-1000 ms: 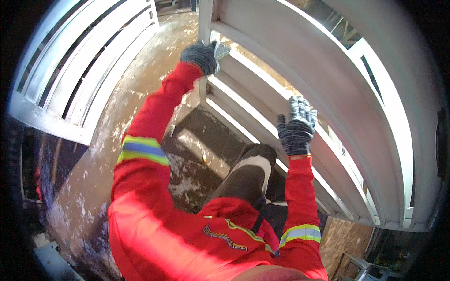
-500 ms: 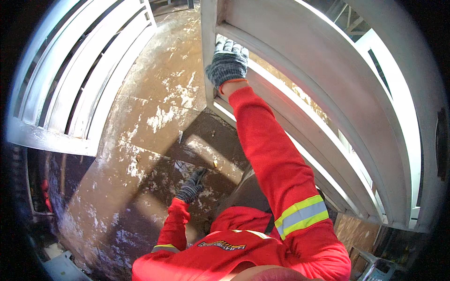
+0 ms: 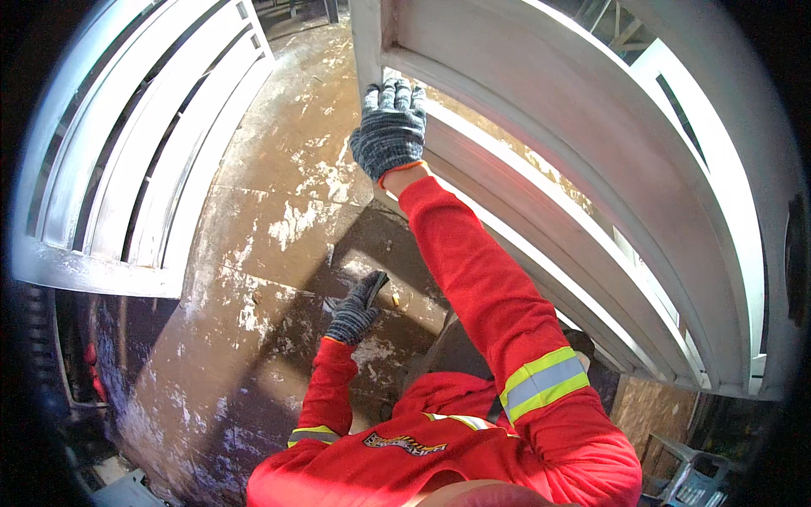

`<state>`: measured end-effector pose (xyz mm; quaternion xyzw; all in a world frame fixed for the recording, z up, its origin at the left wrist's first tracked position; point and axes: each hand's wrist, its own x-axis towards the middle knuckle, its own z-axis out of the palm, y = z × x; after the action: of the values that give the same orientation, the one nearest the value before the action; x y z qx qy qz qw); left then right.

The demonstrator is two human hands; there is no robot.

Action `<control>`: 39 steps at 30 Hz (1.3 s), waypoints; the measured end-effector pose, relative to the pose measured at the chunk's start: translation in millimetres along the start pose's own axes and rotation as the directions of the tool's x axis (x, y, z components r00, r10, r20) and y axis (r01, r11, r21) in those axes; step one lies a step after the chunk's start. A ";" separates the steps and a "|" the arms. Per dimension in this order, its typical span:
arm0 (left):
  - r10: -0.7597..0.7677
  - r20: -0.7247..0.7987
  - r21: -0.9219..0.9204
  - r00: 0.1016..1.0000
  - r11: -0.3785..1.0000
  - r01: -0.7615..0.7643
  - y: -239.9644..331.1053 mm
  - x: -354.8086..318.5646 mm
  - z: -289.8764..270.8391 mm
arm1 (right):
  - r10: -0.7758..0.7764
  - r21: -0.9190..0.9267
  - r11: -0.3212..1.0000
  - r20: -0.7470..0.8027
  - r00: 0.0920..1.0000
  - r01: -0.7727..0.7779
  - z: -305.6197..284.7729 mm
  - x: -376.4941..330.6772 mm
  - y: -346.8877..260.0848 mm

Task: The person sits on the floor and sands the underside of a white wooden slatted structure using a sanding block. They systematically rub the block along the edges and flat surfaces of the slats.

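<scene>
A large white slatted panel [image 3: 541, 101] stands on the right, its end upright near the middle of the view. My right hand [image 3: 390, 135], in a grey knitted glove, grips this upright, its fingers over the edge beside a gap between slats. The thumb is hidden. Lower and to the left, my left hand [image 3: 355, 311], in a matching glove, hangs above the floor with its fingers stretched out. Nothing shows in it.
Another white slatted panel [image 3: 160, 127] stands at the left. Between the panels, the brown floor [image 3: 287, 220] has patches of white residue, and a small yellow piece [image 3: 395, 300] lies there. A metal-framed object [image 3: 697, 473] sits at the lower right.
My right hand has shifted left on the right panel's upright. My left hand has moved up and slightly right. Both panels appear slightly shifted in view.
</scene>
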<state>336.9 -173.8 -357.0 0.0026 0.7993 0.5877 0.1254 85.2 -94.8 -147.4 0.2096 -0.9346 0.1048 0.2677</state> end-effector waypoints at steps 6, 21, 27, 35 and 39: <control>0.011 -0.016 -0.083 1.000 0.996 -0.012 -5.6 -1.5 2.0 | -0.321 0.245 0.942 0.473 0.820 0.228 -44.7 -20.6 40.7; 0.831 -0.199 0.507 0.519 0.541 -0.671 209.2 135.9 0.6 | 0.054 -0.088 0.993 -0.244 0.968 -0.078 -109.4 -163.7 150.8; 0.937 0.130 0.804 0.325 0.092 -0.587 250.4 160.8 29.9 | 0.246 -0.215 0.933 -0.203 0.948 -0.289 -188.2 -270.7 232.5; 0.811 0.430 0.760 0.396 -0.090 -0.643 293.7 149.9 92.9 | 0.472 -0.588 0.570 -0.339 0.814 -0.574 -327.5 -446.4 376.6; 0.759 0.577 0.586 0.303 -0.126 -0.801 322.6 145.0 154.1 | 0.427 -0.800 0.505 -0.097 0.899 -0.325 -348.0 -477.2 436.6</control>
<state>181.6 92.6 -125.2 0.5447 0.7961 0.0920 -0.2470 415.4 561.3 -153.1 -0.1355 -0.9165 -0.2816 0.2499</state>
